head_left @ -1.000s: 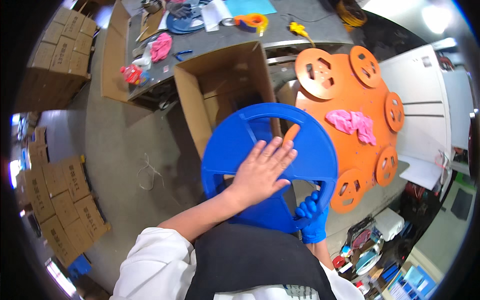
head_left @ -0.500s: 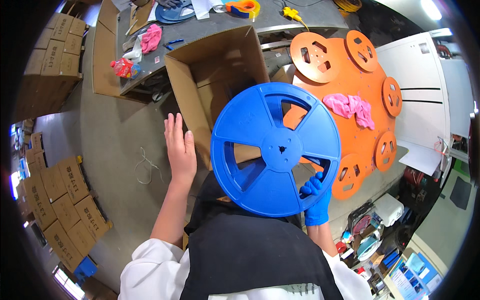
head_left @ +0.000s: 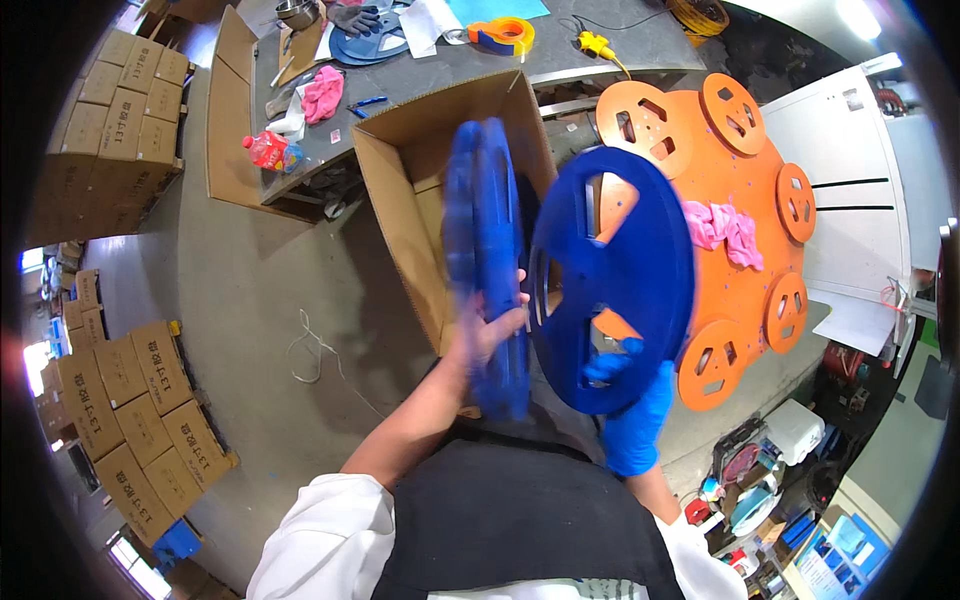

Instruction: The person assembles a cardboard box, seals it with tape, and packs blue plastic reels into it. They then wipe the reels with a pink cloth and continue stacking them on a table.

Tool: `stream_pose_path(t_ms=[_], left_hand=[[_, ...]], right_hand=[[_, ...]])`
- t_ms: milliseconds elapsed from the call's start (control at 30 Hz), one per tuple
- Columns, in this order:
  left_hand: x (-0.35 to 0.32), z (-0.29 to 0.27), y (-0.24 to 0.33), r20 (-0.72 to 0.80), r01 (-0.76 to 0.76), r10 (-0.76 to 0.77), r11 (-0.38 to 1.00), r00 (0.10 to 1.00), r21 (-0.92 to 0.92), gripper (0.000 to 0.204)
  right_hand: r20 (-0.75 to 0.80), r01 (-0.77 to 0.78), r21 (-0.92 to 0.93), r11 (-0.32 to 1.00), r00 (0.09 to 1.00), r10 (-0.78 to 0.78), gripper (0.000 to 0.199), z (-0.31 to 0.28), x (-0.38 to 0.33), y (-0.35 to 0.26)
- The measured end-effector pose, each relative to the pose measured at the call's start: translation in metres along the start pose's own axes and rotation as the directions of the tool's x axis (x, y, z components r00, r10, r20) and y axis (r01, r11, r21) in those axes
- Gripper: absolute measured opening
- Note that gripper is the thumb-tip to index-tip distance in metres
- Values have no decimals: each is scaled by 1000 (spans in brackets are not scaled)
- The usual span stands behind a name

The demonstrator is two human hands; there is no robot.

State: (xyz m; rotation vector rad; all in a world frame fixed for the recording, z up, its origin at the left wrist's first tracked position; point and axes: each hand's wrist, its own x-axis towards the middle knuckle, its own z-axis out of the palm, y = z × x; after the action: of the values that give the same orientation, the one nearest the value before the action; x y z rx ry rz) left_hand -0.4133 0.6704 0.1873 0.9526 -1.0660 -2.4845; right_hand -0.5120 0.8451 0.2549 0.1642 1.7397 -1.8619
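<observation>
My bare left hand point(head_left: 492, 328) grips a blue plastic reel point(head_left: 508, 220), seen nearly edge-on and blurred by motion, over the open cardboard box point(head_left: 392, 215). My right hand point(head_left: 635, 415), in a blue glove, holds a second blue reel point(head_left: 655, 240) by an opening near its lower rim. That reel is tilted, with part of its face toward the left, and stands beside the first with a narrow gap between them. Some of my right fingers show through the cutout. The reels hide part of the box's inside.
An orange round machine point(head_left: 670, 290) with several orange discs and a pink cloth point(head_left: 738, 236) stands at right. Behind the box, a grey workbench point(head_left: 430, 80) carries a tape roll point(head_left: 505, 36) and a red-labelled bottle point(head_left: 268, 150). Stacked cartons point(head_left: 150, 410) line the left; a cord point(head_left: 318, 345) lies on the floor.
My left hand, free with fingers stretched out before, has moved right and now grips a blue reel. Two reels now show apart where one face showed; the right-hand reel has turned and shifted right.
</observation>
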Motion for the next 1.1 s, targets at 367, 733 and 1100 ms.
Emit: stream_pose_path(t_ms=[367,733,1100], left_hand=[[-18,-42,7,460,167,261,693,849,-701,88],[-38,-55,33,416,109,290,695,862,-711,83],[-42,-101,60,411,13,341,755,845,-655,83]], right_hand=[[-161,9,283,959,986,39,51,-82,40,-10],[-34,-52,581,813,995,89,46,-99,44,-10],[314,-279,874,397,949,-26,42,-129,45,21]])
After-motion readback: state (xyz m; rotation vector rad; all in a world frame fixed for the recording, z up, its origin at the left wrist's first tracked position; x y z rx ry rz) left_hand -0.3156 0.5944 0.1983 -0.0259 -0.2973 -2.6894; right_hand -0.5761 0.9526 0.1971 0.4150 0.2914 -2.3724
